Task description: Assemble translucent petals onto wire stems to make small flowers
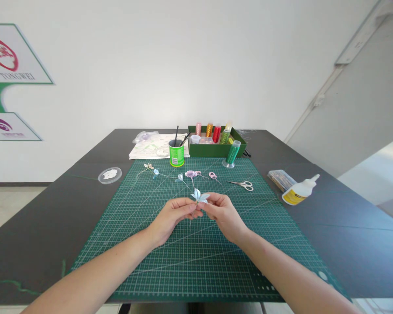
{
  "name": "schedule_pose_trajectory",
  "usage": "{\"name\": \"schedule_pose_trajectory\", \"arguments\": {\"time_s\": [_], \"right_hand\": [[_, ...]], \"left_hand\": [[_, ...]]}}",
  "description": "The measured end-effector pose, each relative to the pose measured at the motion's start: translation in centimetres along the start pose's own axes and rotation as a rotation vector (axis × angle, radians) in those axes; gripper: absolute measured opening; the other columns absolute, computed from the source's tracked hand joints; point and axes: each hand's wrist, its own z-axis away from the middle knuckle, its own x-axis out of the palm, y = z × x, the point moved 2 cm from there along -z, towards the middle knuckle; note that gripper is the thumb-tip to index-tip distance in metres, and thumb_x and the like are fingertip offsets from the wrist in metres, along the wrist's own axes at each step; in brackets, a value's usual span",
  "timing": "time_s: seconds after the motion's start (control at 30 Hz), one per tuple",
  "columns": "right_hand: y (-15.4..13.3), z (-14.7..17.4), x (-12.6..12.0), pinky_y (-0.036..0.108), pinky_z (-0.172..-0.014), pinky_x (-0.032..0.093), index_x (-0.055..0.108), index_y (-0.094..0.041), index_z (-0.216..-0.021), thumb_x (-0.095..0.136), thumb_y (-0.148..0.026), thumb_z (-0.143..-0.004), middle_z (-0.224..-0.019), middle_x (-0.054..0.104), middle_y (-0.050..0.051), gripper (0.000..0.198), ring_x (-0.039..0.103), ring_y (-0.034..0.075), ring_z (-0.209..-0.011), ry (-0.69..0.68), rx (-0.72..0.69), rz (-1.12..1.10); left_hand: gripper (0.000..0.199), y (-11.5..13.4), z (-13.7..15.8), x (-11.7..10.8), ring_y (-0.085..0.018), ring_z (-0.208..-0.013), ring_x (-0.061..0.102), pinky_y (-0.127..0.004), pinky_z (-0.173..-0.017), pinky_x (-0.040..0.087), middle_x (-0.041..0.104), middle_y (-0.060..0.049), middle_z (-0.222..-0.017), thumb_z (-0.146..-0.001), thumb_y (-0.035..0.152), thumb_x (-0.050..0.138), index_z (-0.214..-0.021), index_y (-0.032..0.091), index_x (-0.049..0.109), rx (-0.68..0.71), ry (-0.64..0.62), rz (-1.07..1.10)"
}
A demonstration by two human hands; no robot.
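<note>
Forearms (100,264) over green gridded mat (173,274); hands (172,216) pinch blue flower (199,196); black table (29,231), white wall (183,65).

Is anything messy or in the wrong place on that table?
Two small things. One green spool stands outside the dark green box, while other spools are inside it. And a wiggly green streak shows on the dark table at the near left, maybe stray thread. I see no spill.

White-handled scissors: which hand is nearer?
Right. The right hand is left of the scissors and closer to the viewer; the left hand is farther left, also on the near side.
</note>
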Motion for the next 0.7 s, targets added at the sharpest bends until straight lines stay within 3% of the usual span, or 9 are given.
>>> {"name": "schedule_pose_trajectory", "arguments": {"time_s": [0.7], "right_hand": [[0.15, 0.01, -0.1, 0.027, -0.047, 0.014, 0.07, -0.017, -0.071, 0.077, -0.037, -0.073, -0.05, 0.038, -0.007, 0.022, 0.02, 0.007, -0.048, 0.012, 0.013, 0.005]], "left_hand": [[0.018, -0.03, -0.1, -0.15, -0.014, -0.073, 0.057, -0.027, -0.074, 0.042, 0.072, -0.003, -0.077, -0.08, 0.036, 0.076, -0.079, 0.018, 0.075, 0.045, 0.037, -0.074]]}}
